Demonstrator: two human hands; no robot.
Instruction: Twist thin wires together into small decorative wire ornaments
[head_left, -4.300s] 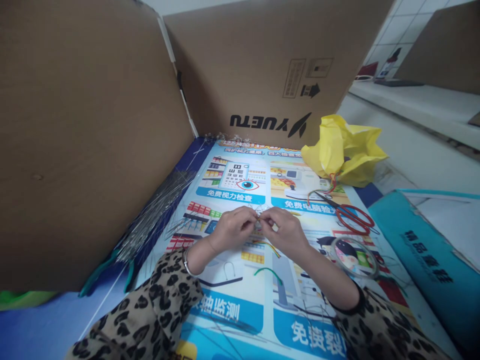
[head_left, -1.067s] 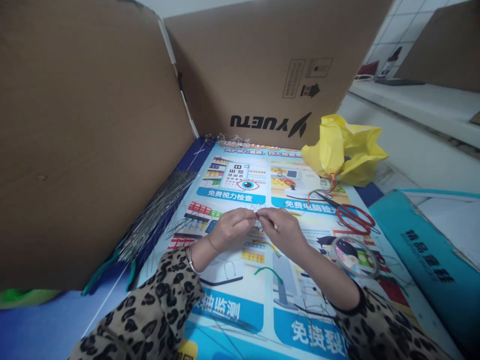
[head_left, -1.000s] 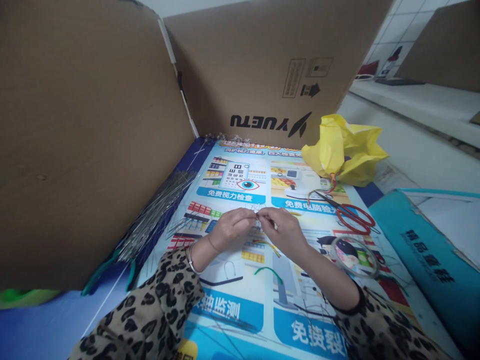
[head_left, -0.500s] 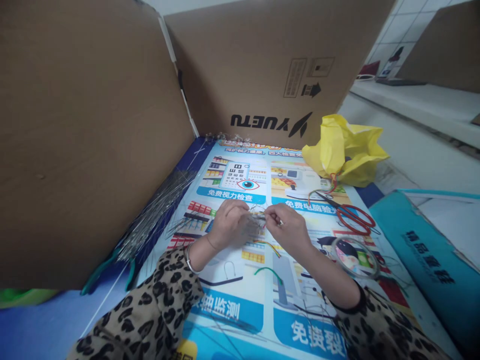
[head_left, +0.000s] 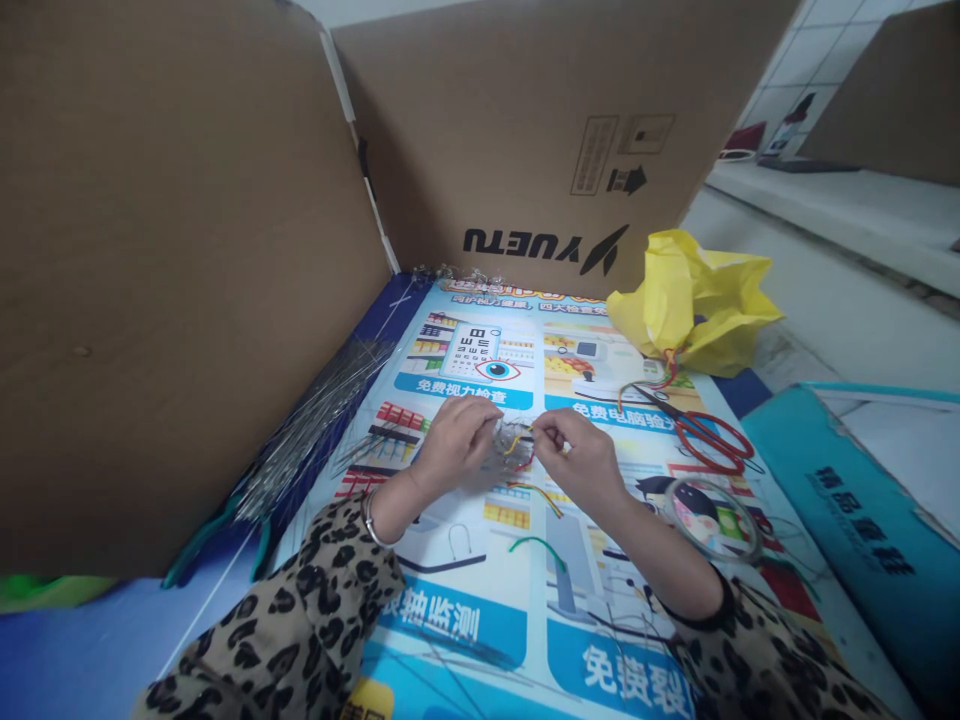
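Observation:
My left hand (head_left: 456, 437) and my right hand (head_left: 577, 455) meet over the printed poster (head_left: 480, 610) in the middle of the table. Both are closed in a pinch on a small clear beaded piece (head_left: 511, 440) with thin wire. A short yellow and red cord (head_left: 519, 447) curls from it between my fingertips. Both arms wear leopard-print sleeves, and a bangle sits on my left wrist.
Cardboard walls (head_left: 187, 250) stand at the left and back. A bundle of thin wires (head_left: 315, 430) and green-handled pliers (head_left: 217, 535) lie at the left. Red scissors (head_left: 705, 435), a clear thread spool (head_left: 712, 505), a yellow bag (head_left: 694, 300) and a teal box (head_left: 862, 520) are at the right. Loose cord pieces (head_left: 536, 545) lie near my right forearm.
My fingertips have drawn slightly apart and my hands shifted a little; the yellow and red cord now shows between them. The camera tilted slightly.

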